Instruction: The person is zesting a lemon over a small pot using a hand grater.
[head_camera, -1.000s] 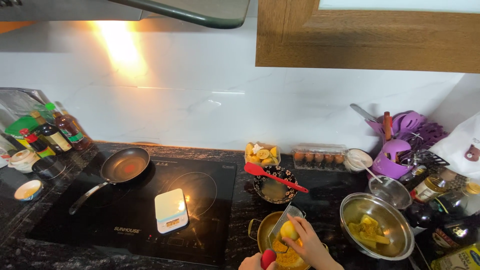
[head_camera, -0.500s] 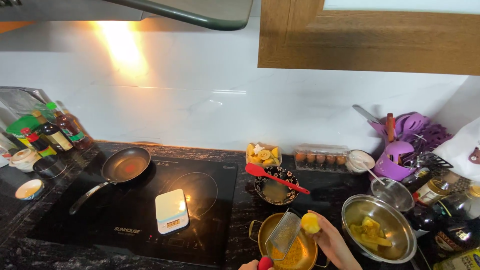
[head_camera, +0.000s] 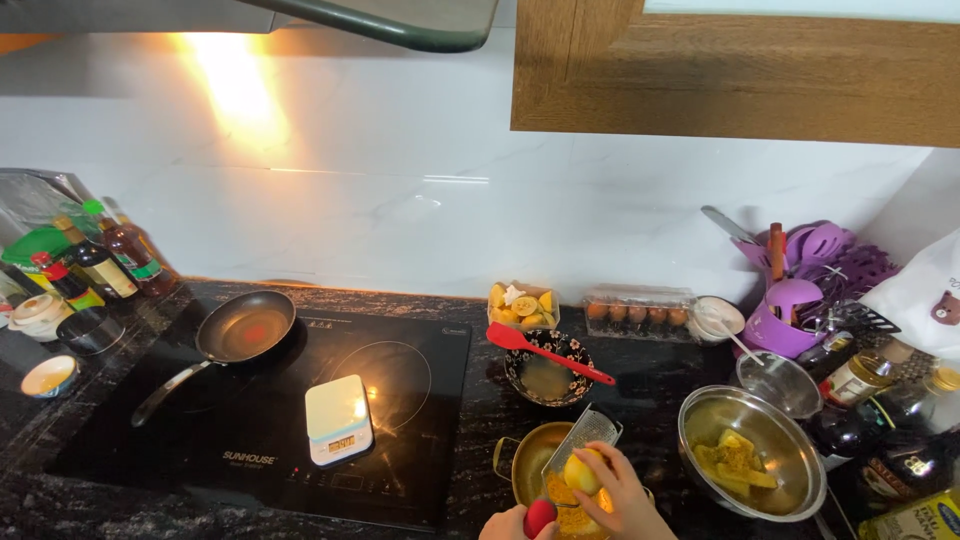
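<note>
Over brass pot (head_camera: 525, 462), right hand (head_camera: 622, 493) pinching round yellow lemon (head_camera: 582, 472) against grater (head_camera: 583, 437), left hand (head_camera: 508, 524) gripping red handle (head_camera: 540, 516).

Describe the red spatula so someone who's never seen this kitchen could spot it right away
Start at the black cooktop and look just past its right edge, on the dark stone counter. A dark patterned bowl sits there, and the red spatula lies across its rim, handle pointing right. It is the only long bright-red utensil; the others stand in a purple holder.

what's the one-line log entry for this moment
right hand: rubs lemon on grater | left hand: holds red handle | under: gold pot
</note>
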